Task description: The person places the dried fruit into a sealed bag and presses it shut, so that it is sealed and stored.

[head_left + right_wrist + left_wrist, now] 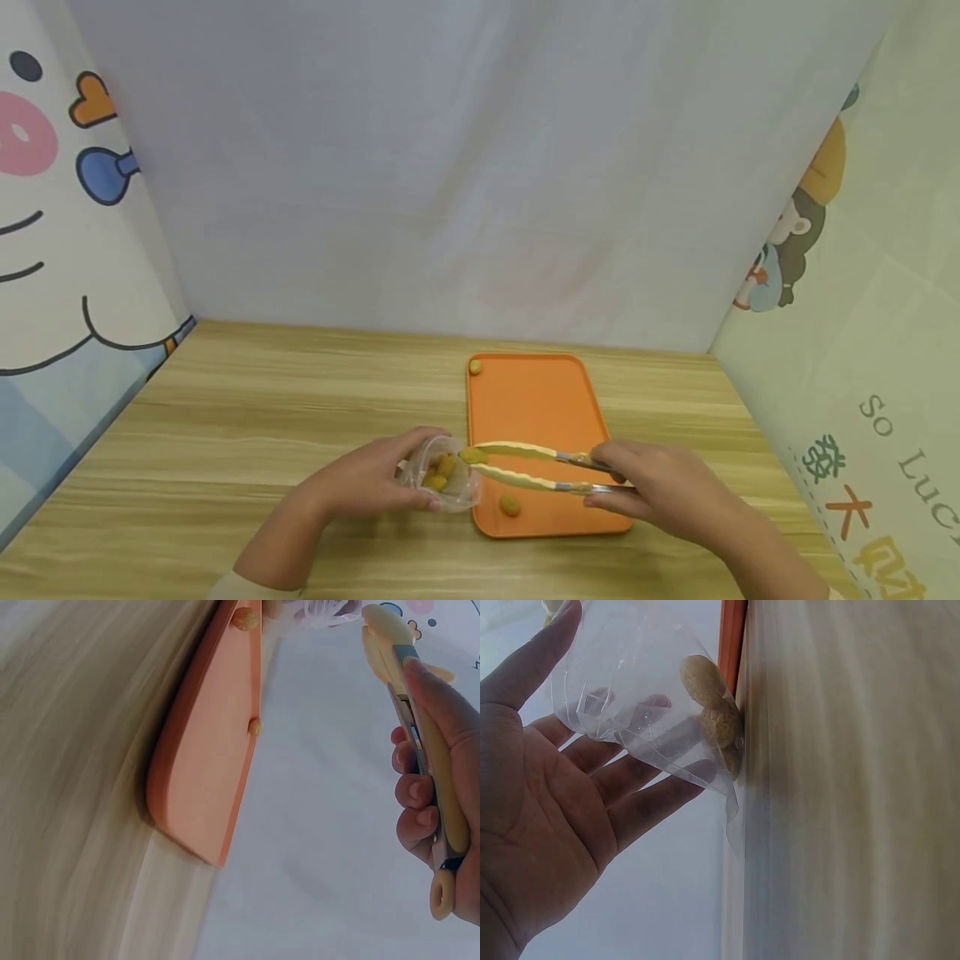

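Observation:
My left hand [363, 477] grips a clear plastic bag [463, 495], its thumb and fingers on either side. Several yellow-brown oval pieces that look like small fruits or nuts lie inside; the left wrist view shows some of these pieces [703, 680] low in the bag, close to the tabletop. A pair of tongs [521, 481] with pale yellow scalloped ends is held in my right hand [667, 492]. Between the tong tips, right at the bag's open mouth, sits another oval piece [473, 455]. The right wrist view shows the fingers wrapped around the tongs' handles [439, 772].
An orange rectangular tray [536, 408] lies beneath the tongs, right of the bag. One oval piece [510, 505] rests near its front left, another [476, 367] in its far left corner. A wood-grain table [300, 392] meets a pale cloth backdrop [450, 208] behind.

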A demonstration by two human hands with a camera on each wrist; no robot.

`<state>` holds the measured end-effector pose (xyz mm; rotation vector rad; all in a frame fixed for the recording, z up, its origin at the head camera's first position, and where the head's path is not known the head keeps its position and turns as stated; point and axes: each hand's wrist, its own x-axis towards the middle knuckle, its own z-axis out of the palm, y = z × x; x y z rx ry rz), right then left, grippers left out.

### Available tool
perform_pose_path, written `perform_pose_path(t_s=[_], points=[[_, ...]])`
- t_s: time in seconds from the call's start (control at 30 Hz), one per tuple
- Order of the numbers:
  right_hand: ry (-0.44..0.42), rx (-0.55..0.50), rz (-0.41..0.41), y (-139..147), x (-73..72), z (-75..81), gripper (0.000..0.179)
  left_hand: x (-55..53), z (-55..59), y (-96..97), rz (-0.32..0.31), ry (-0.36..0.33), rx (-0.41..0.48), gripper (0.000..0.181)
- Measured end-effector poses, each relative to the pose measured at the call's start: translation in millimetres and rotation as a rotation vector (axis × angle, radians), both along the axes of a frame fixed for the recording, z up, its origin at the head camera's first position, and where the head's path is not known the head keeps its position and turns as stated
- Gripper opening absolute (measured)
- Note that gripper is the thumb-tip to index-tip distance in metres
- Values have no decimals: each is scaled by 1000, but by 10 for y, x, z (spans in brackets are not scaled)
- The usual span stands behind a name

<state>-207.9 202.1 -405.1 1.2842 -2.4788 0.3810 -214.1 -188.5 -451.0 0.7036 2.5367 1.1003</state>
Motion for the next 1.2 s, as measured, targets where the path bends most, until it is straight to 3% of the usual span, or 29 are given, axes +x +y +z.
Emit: perform_pose_path(t_s=[0.63, 1.2], points=[[14, -26, 112, -283, -101, -68, 29, 8, -13, -2, -6, -17, 18, 76], [17, -20, 93, -328, -123, -55, 35, -21, -26, -3, -14, -6, 23, 76]])
